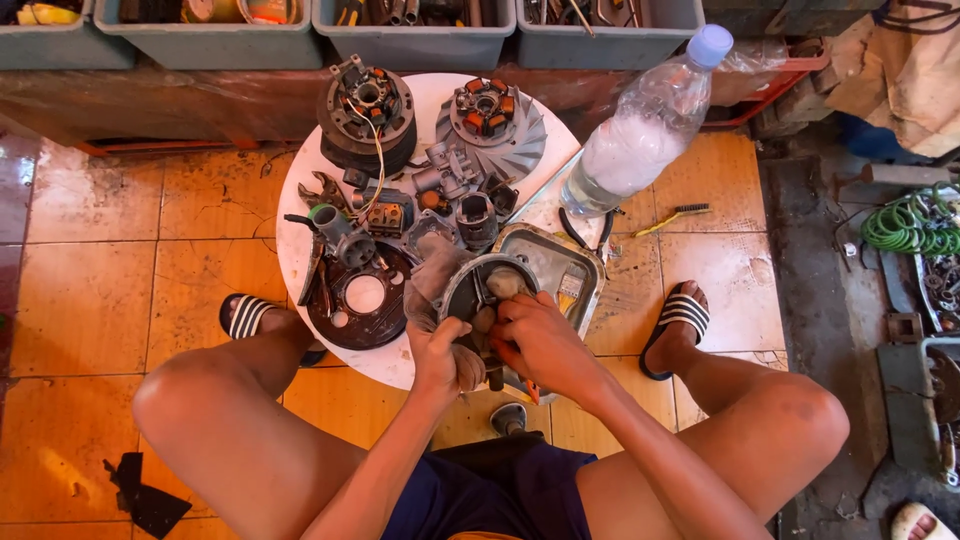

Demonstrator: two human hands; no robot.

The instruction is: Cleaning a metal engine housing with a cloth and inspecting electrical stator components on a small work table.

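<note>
1. While I watch from the head camera, both hands sit just below the middle of the frame, over the near rim of the round white table; the left hand is curled shut around a grey rag, whose loose end trails up and to the left.
2. Just to its right, the right hand is closed with fingers bent down onto the dark round cover; whether it pinches the orange-handled tool that peeps out beneath it I cannot tell for certain.
3. That cover lies directly above both hands in the frame, touching them; it is roughly round, so I read no clear long axis; its open face tilts toward the person.
4. Neither hand is clearly nearer; the left meets its lower-left edge through the rag, the right its lower-right edge.
5. Behind the cover, toward the right, rests a silvery metal tray; further up the frame stand a finned flywheel, a dark stator drum and a clear plastic bottle leaning toward the upper right.
6. At lower left of the table lies a rusty round plate, just beside the rag.
</note>
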